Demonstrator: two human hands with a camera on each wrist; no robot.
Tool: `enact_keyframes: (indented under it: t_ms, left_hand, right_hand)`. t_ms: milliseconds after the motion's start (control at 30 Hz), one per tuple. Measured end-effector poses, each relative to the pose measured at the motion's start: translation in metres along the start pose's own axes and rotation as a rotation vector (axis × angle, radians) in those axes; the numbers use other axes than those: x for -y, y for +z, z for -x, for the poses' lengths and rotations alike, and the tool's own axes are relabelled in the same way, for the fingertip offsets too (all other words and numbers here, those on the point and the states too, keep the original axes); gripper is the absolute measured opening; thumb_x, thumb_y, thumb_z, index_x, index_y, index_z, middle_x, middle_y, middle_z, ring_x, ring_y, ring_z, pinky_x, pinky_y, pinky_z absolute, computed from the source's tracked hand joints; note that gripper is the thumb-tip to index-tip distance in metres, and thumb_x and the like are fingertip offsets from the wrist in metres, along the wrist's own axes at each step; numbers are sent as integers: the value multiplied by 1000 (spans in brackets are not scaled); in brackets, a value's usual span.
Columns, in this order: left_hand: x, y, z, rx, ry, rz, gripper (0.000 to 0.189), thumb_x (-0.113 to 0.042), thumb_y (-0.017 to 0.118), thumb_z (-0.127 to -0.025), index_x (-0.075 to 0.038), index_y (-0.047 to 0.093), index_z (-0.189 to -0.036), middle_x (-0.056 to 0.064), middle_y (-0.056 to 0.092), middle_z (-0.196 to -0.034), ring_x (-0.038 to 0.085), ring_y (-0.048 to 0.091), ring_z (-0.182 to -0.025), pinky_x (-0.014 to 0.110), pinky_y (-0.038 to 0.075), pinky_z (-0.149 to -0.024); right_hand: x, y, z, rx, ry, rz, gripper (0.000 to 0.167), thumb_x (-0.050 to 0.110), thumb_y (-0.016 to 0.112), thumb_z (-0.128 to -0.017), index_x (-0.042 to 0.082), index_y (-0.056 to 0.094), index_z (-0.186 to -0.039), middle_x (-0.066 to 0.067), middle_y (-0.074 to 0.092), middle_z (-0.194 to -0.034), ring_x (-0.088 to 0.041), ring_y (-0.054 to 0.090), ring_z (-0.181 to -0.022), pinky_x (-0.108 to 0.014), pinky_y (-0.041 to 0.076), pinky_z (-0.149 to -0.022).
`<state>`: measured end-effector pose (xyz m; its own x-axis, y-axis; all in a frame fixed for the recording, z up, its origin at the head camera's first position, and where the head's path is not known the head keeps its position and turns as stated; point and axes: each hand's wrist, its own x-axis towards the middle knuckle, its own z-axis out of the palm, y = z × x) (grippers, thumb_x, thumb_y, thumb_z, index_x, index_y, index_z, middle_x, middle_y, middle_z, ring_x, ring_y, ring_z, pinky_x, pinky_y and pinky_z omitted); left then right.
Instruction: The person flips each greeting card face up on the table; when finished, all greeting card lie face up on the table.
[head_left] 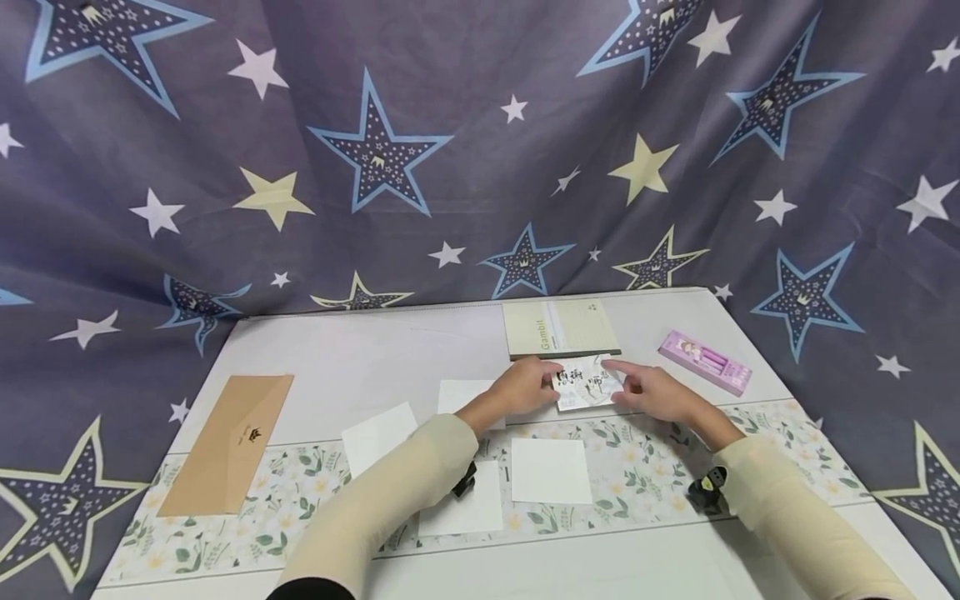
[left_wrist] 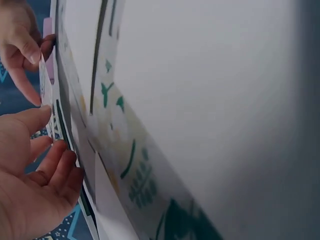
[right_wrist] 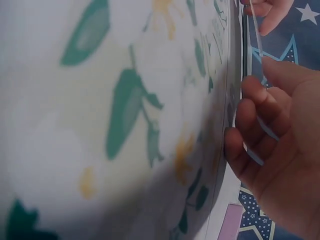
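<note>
A small white card (head_left: pixel 587 392) with dark brush-style characters is held up between both hands, just in front of the notebook (head_left: pixel 588 325) marked "Gambit". The left hand (head_left: pixel 525 386) pinches its left edge between thumb and fingers. At the opposite edge, the right hand (head_left: pixel 656 392) grips it the same way. In the left wrist view the card (left_wrist: pixel 46 87) appears nearly edge-on, raised off the table. The right wrist view shows the card as a thin edge (right_wrist: pixel 256 30) at the right thumb and index finger.
Several white square sheets lie nearer the person, one of them a front sheet (head_left: pixel 551 471) on the floral strip (head_left: pixel 637 467). A brown envelope (head_left: pixel 225 450) is at the left. To the right sits a pink-purple box (head_left: pixel 705 361). A star-patterned cloth (head_left: pixel 465 167) hangs behind the table.
</note>
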<state>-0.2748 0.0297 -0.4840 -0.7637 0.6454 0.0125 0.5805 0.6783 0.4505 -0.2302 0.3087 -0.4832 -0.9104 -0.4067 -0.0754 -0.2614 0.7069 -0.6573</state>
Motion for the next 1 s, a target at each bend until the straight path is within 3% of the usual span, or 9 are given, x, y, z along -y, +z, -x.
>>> enact_keyframes:
  t_ms: [133,367,600,1000]
  left_hand:
    - [-3,2,2,20,-19,-53,51,-29,75,-93,-20,62,-141,-2,65,-97,11,54,-87,27,49,-81]
    - [-8,3,2,49,-65,-138,58,-36,74,-93,-23,56,-147,2,66,-116,16,60,-107,31,51,-97]
    - [-9,5,4,50,-55,-208,58,-39,72,-94,-22,56,-147,6,65,-127,21,60,-113,36,50,-98]
    - [-10,6,3,81,-52,-272,56,-41,70,-95,-19,59,-145,7,63,-127,20,57,-109,32,50,-94]
  right_hand:
    - [-1,1,-2,23,9,56,69,22,70,-97,12,38,-158,4,59,-74,-9,47,-59,-25,43,-54]
    - [0,3,-4,51,20,130,70,25,69,-98,9,37,-158,3,58,-72,-9,47,-59,-26,42,-56]
    - [-2,6,-8,72,41,160,67,24,68,-98,11,39,-157,4,56,-70,-10,45,-58,-26,41,-56]
    - [-2,8,-10,83,71,205,66,26,69,-97,11,42,-156,5,53,-63,-10,43,-54,-26,41,-54]
